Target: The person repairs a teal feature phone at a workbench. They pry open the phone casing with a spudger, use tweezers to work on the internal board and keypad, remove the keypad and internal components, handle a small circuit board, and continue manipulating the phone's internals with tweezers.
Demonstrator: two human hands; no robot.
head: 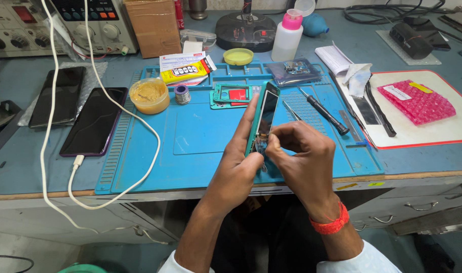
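A: Nearest the camera, the left hand (239,167) grips a slim teal-framed smartphone with a dark glass face (264,119), held on edge just above the front of the mat, fingers pressed flat along its back and thumb at the lower end.

B: And the right hand (302,159), the one with the red thread band at the wrist?

A: Its thumb and fingertips are pinched at the phone's lower edge, where I make out what looks like bare circuitry. Whether a fine tool sits between them, I cannot tell.

B: So which step is this?

A: I'd judge it fine work on the opened bottom end. The next move would call for a steady left grip and very small, careful motion.

B: What's beneath?

A: A blue ribbed silicone work mat (190,136) on a blue-grey bench (18,167). Further out lie a black-handled screwdriver (323,110), a teal phone frame with a red patch (232,94) and a tub of tan paste (149,95). To the left, two dark phones (94,121) and a white cable (74,167); at the back, a white bottle with a pink cap (287,35).
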